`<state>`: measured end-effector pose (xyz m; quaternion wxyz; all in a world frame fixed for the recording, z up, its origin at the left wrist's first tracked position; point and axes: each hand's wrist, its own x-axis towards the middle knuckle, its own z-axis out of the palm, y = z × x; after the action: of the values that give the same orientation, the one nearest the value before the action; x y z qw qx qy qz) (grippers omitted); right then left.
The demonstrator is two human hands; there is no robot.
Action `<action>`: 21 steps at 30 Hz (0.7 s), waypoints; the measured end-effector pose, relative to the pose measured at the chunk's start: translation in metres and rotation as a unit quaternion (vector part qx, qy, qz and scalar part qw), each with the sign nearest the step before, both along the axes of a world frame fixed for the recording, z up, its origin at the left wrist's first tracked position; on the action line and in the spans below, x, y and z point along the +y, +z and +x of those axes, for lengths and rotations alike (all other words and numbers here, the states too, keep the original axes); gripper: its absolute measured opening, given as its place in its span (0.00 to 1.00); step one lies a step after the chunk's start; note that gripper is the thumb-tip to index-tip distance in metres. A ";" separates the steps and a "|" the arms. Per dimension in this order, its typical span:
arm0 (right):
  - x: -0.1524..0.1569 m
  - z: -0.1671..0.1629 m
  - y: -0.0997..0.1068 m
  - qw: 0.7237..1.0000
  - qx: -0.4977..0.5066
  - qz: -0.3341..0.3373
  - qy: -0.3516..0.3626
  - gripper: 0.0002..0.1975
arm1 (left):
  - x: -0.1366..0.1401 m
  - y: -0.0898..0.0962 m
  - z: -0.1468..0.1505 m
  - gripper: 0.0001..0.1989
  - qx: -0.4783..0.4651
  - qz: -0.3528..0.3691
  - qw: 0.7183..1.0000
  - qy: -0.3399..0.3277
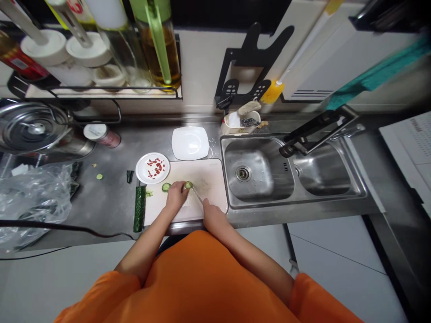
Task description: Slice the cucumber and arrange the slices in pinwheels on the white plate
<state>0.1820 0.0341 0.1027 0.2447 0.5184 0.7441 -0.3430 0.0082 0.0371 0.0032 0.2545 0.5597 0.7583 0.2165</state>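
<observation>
Over the white cutting board (212, 172), my left hand (177, 196) pinches a small cucumber slice (189, 185) at its fingertips. My right hand (213, 216) is closed around the handle of a knife (196, 193), whose tip reaches up to that slice. Another cucumber slice (166, 187) lies on the board just left of my left hand, with thin green peelings (149, 193) further left. A long piece of dark green cucumber (138, 211) rests along the board's left edge. A round white plate (141, 167) with small red bits overlaps the board's upper left corner.
Behind the board stands a square white plate (190, 142). To the right is a double sink (259, 179) with a black faucet (303, 134). On the left are a plastic bag (40, 197), a steel pot (37, 130), a small jar (103, 135) and a dark cable (84, 229).
</observation>
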 end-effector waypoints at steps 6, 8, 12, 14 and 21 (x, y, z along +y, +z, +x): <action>0.004 -0.010 0.000 1.000 -0.005 -0.004 -0.002 0.18 | 0.000 -0.001 -0.001 0.13 -0.004 0.003 1.000 0.001; 0.005 -0.010 0.000 1.000 -0.008 -0.002 -0.001 0.17 | 0.000 -0.002 -0.001 0.13 -0.006 0.003 1.000 0.001; 0.006 -0.011 -0.001 1.000 -0.013 -0.004 0.001 0.17 | 0.000 -0.001 0.000 0.12 -0.007 0.000 1.000 0.007; 0.006 -0.012 -0.001 1.000 -0.012 -0.006 0.001 0.17 | 0.000 0.000 0.000 0.12 -0.006 -0.002 1.000 0.007; 0.006 -0.013 -0.002 1.000 -0.007 -0.004 -0.004 0.16 | 0.001 0.000 -0.001 0.12 -0.010 -0.001 1.000 0.006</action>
<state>0.1687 0.0396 0.1012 0.2509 0.5233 0.7385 -0.3433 0.0074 0.0383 0.0031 0.2616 0.5529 0.7591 0.2228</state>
